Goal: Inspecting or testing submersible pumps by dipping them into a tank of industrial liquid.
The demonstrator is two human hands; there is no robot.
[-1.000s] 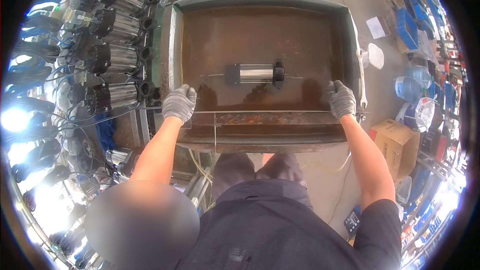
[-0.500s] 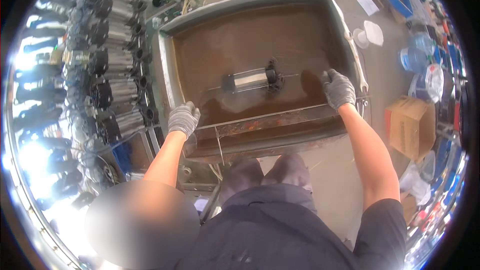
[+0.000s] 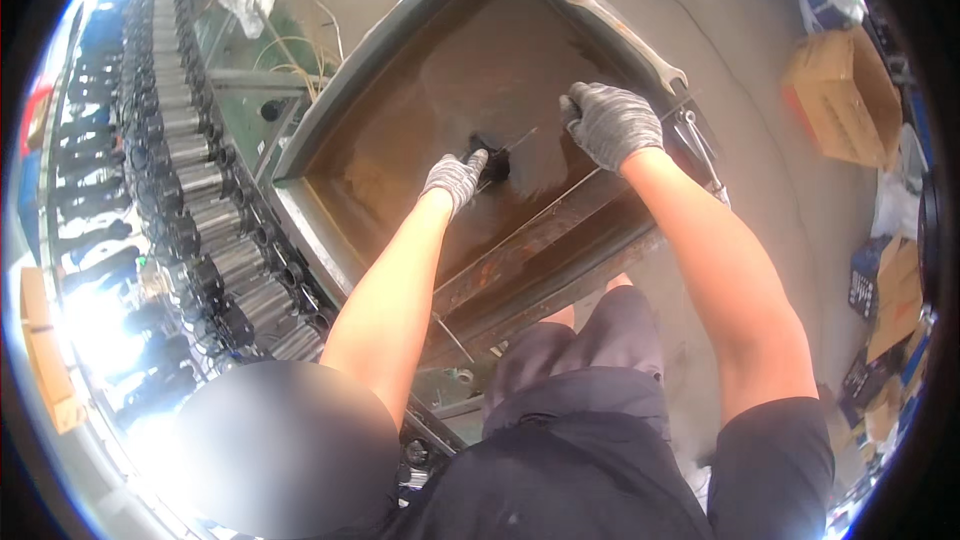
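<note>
A metal tub [image 3: 318,230] of murky brown liquid stands in front of me. A silver motor-like cylinder lies in the liquid; now only its black end [image 3: 490,158] shows clearly, with a thin rod [image 3: 522,143] sticking out to the right. My left hand [image 3: 455,180], in a grey striped knit glove, is at that black end with fingers bent around it; its fingertips are partly hidden. Over the right part of the tub hangs my right hand [image 3: 612,125], gloved alike, its fingers curled in. Whatever it might hold is hidden.
A rusty crossbar [image 3: 490,275] spans the tub's near side. On the right rim lie a large wrench [image 3: 630,38] and a smaller metal tool [image 3: 703,155]. Rows of similar silver cylinders [image 3: 205,175] line the left. Cardboard boxes [image 3: 845,95] stand on the floor at right.
My view has turned, so the tub appears rotated. My left hand has gone from the tub's near left edge to the cylinder. My right hand has curled, and the cylinder's silver body is no longer visible.
</note>
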